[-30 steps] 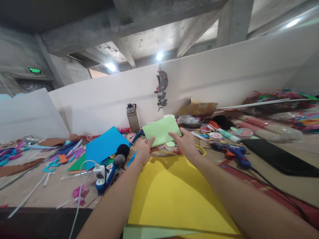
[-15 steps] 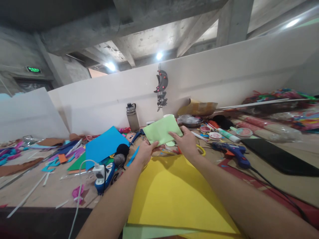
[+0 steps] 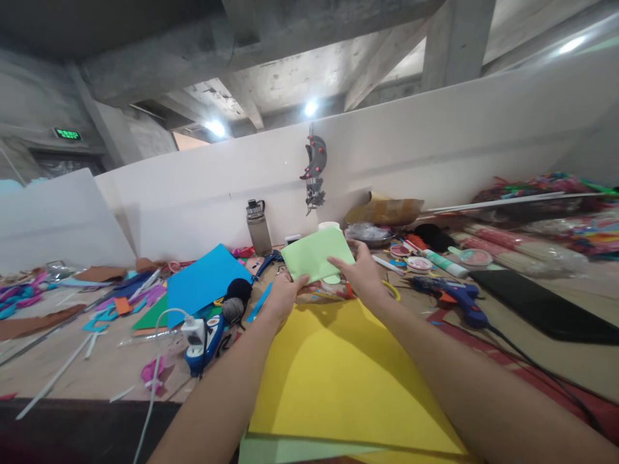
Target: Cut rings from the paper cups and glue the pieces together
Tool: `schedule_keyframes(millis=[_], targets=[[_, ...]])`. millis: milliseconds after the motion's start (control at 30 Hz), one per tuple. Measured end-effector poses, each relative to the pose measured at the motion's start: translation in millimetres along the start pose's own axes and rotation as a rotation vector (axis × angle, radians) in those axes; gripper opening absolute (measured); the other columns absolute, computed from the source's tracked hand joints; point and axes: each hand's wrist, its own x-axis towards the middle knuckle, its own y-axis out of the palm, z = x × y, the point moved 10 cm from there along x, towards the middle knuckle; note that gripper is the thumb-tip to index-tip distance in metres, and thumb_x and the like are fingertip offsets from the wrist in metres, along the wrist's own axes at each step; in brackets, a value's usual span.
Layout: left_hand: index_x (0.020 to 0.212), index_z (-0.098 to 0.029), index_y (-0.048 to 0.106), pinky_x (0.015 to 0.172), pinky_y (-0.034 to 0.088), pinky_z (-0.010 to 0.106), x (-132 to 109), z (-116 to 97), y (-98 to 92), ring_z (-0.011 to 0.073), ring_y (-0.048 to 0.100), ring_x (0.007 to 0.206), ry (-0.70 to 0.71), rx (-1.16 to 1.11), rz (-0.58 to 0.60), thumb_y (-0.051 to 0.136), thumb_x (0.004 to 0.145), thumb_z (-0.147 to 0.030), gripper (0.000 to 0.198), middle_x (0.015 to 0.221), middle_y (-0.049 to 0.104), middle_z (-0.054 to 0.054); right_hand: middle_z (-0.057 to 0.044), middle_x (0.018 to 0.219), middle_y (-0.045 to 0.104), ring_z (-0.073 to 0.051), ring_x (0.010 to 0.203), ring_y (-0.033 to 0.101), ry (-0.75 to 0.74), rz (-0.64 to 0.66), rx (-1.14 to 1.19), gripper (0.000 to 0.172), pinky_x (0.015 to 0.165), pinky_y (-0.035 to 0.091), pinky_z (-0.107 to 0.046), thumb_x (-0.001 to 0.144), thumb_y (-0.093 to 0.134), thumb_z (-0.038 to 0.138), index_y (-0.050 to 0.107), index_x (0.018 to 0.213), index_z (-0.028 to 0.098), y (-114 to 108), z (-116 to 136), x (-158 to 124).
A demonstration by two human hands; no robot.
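Observation:
A light green foam sheet point(image 3: 313, 254) is held up above the table between both hands. My left hand point(image 3: 282, 298) pinches its lower left edge with thumb and fingers. My right hand point(image 3: 362, 276) grips its right side, thumb lying on the front face. Below my forearms lies a large yellow sheet point(image 3: 333, 380) on the table, with a pale green sheet point(image 3: 290, 450) under its near edge.
A blue sheet point(image 3: 203, 280), yarn balls point(image 3: 235, 299) and a white plug with cable point(image 3: 193, 332) lie to the left. A blue glue gun point(image 3: 457, 296) and a black sheet point(image 3: 541, 306) lie to the right. A grey bottle point(image 3: 258, 229) stands by the white back wall.
The green sheet has shifted slightly right and tilted; my left hand's thumb has moved further onto its lower edge. Both hands have kept hold.

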Motion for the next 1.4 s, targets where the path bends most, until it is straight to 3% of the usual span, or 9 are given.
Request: schedule_keyframes(millis=[133,400,533,733,867,967,1033,1200,1400], targets=[[0.096,-0.013,0.070,0.081,0.060,0.040,0.3,-3.4,-5.1,0.0275,0.074,0.084,0.009,0.017,-0.045,0.077,0.068,-0.014,0.029,0.097,0.076,0.013,-0.002,0.078,0.069,-0.013,0.052,0.059,0.112,0.135,-0.059,0.042,0.047,0.046,-0.024,0.067,0.075,0.037,0.062,0.101,0.016,13.3,-11.0,-2.1],[0.096,-0.014,0.069,0.075,0.061,0.036,1.2,-3.8,-4.8,0.0268,0.073,0.084,0.075,-0.047,-0.072,0.081,0.065,-0.018,0.033,0.095,0.076,0.011,-0.004,0.082,0.071,-0.017,0.061,0.067,0.267,0.069,0.127,0.048,0.044,0.050,-0.024,0.066,0.075,0.034,0.058,0.108,0.018,17.7,-19.4,-16.1],[0.098,-0.013,0.069,0.067,0.061,0.031,-2.5,-2.7,4.4,0.0263,0.073,0.085,0.050,-0.053,-0.035,0.082,0.062,-0.020,0.039,0.098,0.076,0.012,-0.005,0.073,0.070,-0.017,0.059,0.064,0.221,-0.001,0.056,0.036,0.044,0.047,-0.024,0.064,0.073,0.034,0.064,0.093,0.015,9.4,-19.8,-13.5],[0.098,-0.012,0.069,0.060,0.058,0.026,-5.6,-10.9,7.4,0.0209,0.073,0.073,0.053,-0.142,-0.050,0.081,0.065,-0.026,0.037,0.101,0.075,0.012,-0.006,0.073,0.072,-0.020,0.063,0.062,0.045,-0.093,-0.118,0.039,0.054,0.048,-0.028,0.064,0.070,0.042,0.069,0.091,0.014,-1.8,-6.6,-12.5],[0.104,-0.016,0.068,0.071,0.057,0.026,-10.3,-22.6,13.6,0.0170,0.071,0.081,0.184,-0.226,-0.071,0.081,0.065,-0.024,0.042,0.106,0.074,0.009,-0.008,0.076,0.073,-0.021,0.069,0.064,-0.011,-0.130,-0.141,0.045,0.062,0.051,-0.031,0.067,0.067,0.043,0.069,0.099,0.012,0.4,-0.7,-17.5],[0.112,-0.018,0.065,0.088,0.054,0.031,-12.5,-25.5,31.2,0.0191,0.069,0.098,0.222,-0.336,-0.002,0.078,0.067,-0.018,0.046,0.110,0.073,0.009,-0.008,0.076,0.072,-0.022,0.068,0.065,0.019,-0.126,-0.098,0.046,0.058,0.052,-0.031,0.066,0.068,0.043,0.068,0.101,0.012,4.6,-1.8,-21.4],[0.113,-0.018,0.064,0.093,0.053,0.033,-11.0,-24.4,33.7,0.0199,0.068,0.102,0.219,-0.410,-0.030,0.076,0.070,-0.016,0.045,0.110,0.073,0.009,-0.007,0.075,0.072,-0.021,0.063,0.065,0.071,-0.110,-0.048,0.045,0.053,0.051,-0.029,0.066,0.069,0.042,0.066,0.100,0.013,8.7,-5.8,-23.6],[0.113,-0.019,0.062,0.092,0.054,0.037,-1.2,-20.3,14.2,0.0182,0.071,0.093,0.174,-0.421,-0.189,0.068,0.074,-0.011,0.040,0.103,0.074,0.007,-0.006,0.071,0.071,-0.018,0.051,0.063,0.187,-0.023,0.077,0.039,0.047,0.050,-0.028,0.067,0.069,0.038,0.065,0.097,0.013,23.6,-18.2,-23.6],[0.110,-0.015,0.063,0.083,0.057,0.037,9.0,-26.2,1.5,0.0203,0.071,0.087,0.105,-0.242,-0.165,0.069,0.072,-0.010,0.040,0.104,0.074,0.011,-0.008,0.081,0.074,-0.020,0.061,0.066,0.159,0.001,0.077,0.040,0.050,0.052,-0.029,0.073,0.063,0.042,0.069,0.101,0.013,19.3,-20.8,-10.6]])
